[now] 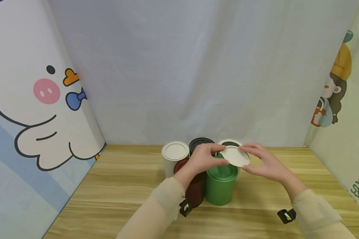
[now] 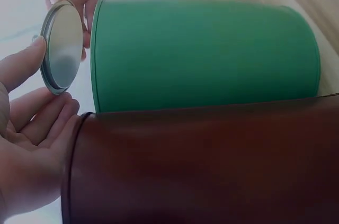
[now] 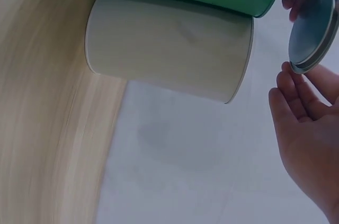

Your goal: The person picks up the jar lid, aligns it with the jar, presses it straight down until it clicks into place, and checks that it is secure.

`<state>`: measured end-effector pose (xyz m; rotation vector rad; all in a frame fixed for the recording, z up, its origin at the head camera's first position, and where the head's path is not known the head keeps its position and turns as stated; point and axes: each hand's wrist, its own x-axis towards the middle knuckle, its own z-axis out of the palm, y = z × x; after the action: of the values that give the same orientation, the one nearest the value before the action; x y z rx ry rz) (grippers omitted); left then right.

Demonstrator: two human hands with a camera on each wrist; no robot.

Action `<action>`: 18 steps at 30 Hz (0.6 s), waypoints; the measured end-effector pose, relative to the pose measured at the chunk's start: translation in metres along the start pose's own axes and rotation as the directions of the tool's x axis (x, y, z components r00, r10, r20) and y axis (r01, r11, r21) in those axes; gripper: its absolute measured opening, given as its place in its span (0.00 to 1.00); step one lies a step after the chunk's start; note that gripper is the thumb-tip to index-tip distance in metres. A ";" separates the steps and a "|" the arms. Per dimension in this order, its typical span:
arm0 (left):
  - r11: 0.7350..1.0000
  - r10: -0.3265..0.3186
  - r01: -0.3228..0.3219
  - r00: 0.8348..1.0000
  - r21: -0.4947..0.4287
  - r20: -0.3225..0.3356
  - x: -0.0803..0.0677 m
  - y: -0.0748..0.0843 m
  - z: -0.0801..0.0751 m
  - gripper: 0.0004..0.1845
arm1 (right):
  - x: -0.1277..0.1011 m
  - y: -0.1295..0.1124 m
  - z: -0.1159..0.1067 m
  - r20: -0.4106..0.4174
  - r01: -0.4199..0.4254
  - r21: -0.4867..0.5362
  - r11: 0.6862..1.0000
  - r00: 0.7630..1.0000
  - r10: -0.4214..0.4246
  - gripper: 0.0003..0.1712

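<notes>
A round metal lid (image 1: 236, 156), white on top, is held tilted above the green can (image 1: 219, 189). My left hand (image 1: 204, 158) pinches its left edge between thumb and fingers. On the opposite edge, my right hand (image 1: 267, 164) grips it the same way. The left wrist view shows the shiny silvery underside of the lid (image 2: 65, 46). Behind the green can stands a white can (image 1: 228, 140) whose top is uncovered, with a dark inside; its lower part is mostly hidden in the head view. The green can has its lid on.
A dark red can (image 1: 196, 192) stands left of the green one, partly under my left forearm. Behind it are a lidded white can (image 1: 175, 151) and a black can (image 1: 201, 142). All sit close together on the wooden table (image 1: 116, 186), near the back curtain (image 1: 167, 66).
</notes>
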<state>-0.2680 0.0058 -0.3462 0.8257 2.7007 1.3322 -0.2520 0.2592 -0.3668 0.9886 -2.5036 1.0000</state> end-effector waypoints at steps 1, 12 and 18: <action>1.000 -0.006 0.006 1.000 0.005 0.000 0.002 0.000 -0.001 0.28 | 0.002 0.000 -0.001 0.002 -0.010 0.002 1.000 1.000 0.010 0.33; 0.995 -0.087 0.087 0.996 -0.044 -0.012 0.027 -0.002 -0.004 0.28 | 0.022 0.010 -0.006 0.025 -0.143 -0.039 0.989 0.989 0.144 0.33; 0.993 -0.120 0.119 0.993 -0.026 -0.023 0.031 -0.008 -0.001 0.27 | 0.026 0.016 -0.001 0.017 -0.167 -0.066 0.984 0.986 0.168 0.34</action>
<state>-0.2983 0.0158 -0.3450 0.6387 2.6980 1.3550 -0.2818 0.2559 -0.3619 0.7849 -2.6554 0.9523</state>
